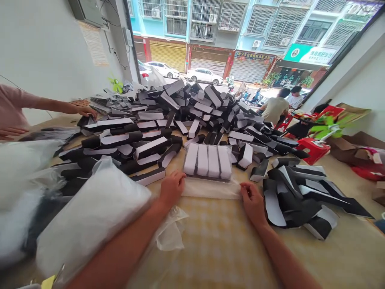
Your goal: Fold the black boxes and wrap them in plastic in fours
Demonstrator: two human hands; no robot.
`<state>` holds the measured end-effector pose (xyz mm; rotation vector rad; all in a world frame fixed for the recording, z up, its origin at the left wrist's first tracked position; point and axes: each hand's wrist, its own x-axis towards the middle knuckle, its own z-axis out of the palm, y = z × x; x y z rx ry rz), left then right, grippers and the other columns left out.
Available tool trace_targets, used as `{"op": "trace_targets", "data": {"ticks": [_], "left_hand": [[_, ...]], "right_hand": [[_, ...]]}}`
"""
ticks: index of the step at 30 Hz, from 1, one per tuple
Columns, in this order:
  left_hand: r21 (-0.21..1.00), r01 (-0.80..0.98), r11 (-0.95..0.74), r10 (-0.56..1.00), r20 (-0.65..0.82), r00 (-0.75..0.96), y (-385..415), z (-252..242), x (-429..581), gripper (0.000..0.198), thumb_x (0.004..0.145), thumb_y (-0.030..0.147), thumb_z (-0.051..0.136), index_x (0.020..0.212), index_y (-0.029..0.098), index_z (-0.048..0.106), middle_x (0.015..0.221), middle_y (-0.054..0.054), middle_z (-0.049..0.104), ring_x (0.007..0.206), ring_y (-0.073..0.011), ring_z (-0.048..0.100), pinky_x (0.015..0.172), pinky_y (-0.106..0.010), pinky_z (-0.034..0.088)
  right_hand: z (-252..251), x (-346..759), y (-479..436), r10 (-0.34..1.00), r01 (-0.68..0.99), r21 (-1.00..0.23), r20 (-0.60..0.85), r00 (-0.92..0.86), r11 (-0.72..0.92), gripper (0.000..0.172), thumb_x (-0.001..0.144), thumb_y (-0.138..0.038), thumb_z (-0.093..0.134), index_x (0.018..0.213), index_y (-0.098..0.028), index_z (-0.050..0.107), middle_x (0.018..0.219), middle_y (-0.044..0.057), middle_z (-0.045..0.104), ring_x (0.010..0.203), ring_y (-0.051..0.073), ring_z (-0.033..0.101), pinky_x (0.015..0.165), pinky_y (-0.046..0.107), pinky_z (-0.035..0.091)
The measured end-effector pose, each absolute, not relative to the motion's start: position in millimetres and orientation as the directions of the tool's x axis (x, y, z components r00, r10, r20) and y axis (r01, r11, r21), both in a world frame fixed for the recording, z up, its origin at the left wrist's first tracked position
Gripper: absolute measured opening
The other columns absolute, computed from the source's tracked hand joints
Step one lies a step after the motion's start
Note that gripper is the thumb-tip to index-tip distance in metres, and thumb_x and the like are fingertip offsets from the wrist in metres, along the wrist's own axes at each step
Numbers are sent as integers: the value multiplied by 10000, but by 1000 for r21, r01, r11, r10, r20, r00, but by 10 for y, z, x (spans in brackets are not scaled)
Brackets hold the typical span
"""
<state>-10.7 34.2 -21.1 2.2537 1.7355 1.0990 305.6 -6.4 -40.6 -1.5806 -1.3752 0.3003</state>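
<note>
Several white-topped black boxes sit side by side in a clear plastic bag (208,161) on the table in front of me. My left hand (171,188) pinches the bag's open flap (210,188) at its left end. My right hand (252,199) pinches the same flap at its right end. Both hands have their fingers curled closed on the plastic. A big heap of loose black-and-white boxes (180,120) lies just behind the bag.
Flat unfolded black-and-white box blanks (300,196) are stacked to my right. Filled plastic bags (90,216) pile up at my left. Another person's hands (84,109) reach into the heap at far left. Red stools (313,148) stand beyond the table's right edge.
</note>
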Motion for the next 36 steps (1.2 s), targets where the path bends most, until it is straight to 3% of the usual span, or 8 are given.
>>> {"op": "trace_targets", "data": {"ticks": [7, 11, 15, 18, 21, 25, 30, 36], "left_hand": [[96, 814, -573, 606, 719, 342, 267, -102, -78, 213, 944, 273, 558, 1063, 249, 732, 1092, -117, 699, 1025, -264, 638, 882, -396, 477], [205, 633, -747, 595, 631, 497, 252, -105, -27, 277, 955, 143, 499, 1025, 285, 727, 1309, -74, 678, 1271, -257, 586, 1041, -445, 447], [322, 469, -822, 569, 475, 671, 265, -121, 3, 333, 952, 146, 478, 1178, 261, 694, 1393, -79, 632, 1327, -246, 564, 1148, -486, 397], [309, 471, -827, 559, 351, 751, 268, -143, -6, 417, 941, 239, 546, 1355, 237, 596, 1512, -89, 515, 1435, -271, 440, 1214, -512, 305], [328, 501, -801, 581, 222, 783, 286, -172, -38, 506, 954, 345, 553, 1446, 237, 510, 1580, -86, 415, 1490, -270, 345, 1240, -499, 248], [366, 512, -777, 585, 118, 802, 344, -217, -86, 575, 981, 466, 494, 1507, 245, 426, 1620, -74, 335, 1514, -245, 290, 1256, -455, 198], [404, 501, -765, 590, 128, 797, 389, -249, -97, 547, 982, 484, 491, 1485, 270, 461, 1609, -56, 364, 1507, -228, 309, 1259, -429, 186], [530, 446, -721, 605, 167, 778, 389, -215, -109, 474, 951, 363, 569, 1412, 260, 536, 1550, -80, 468, 1471, -242, 384, 1229, -464, 278]], "right_hand": [[-448, 2955, -54, 799, 924, -338, 597, 64, 179, 403, 992, -468, 413, 1100, -197, 692, 1049, 126, 636, 1043, 290, 564, 937, 487, 453], [-412, 2850, -117, 795, 965, -185, 606, -38, 187, 384, 1019, -385, 406, 1319, -238, 596, 1423, 153, 499, 1381, 340, 394, 1066, 537, 362], [-307, 2764, -182, 807, 875, -99, 447, -387, 475, 512, 1021, -317, 404, 1528, -252, 393, 1576, 123, 403, 1475, 300, 325, 1152, 514, 308], [-245, 2729, -181, 752, 756, -107, 262, -605, 646, 571, 1019, -335, 423, 1574, -275, 303, 1609, 67, 362, 1505, 261, 286, 1211, 502, 256], [-215, 2723, -153, 771, 756, -152, 158, -617, 636, 596, 1021, -423, 437, 1578, -273, 285, 1629, 43, 304, 1532, 274, 209, 1240, 543, 190], [-212, 2753, -133, 805, 780, -209, 77, -589, 590, 620, 1018, -516, 423, 1577, -294, 273, 1630, 25, 293, 1523, 284, 235, 1236, 570, 206], [-263, 2858, -118, 841, 795, -275, 133, -525, 540, 541, 1035, -468, 407, 1548, -303, 353, 1582, 20, 401, 1485, 253, 338, 1211, 528, 318], [-325, 3035, -91, 837, 751, -382, 337, -430, 539, 382, 1021, -405, 459, 1318, -261, 651, 1369, 78, 643, 1288, 256, 590, 1086, 482, 501]]}}
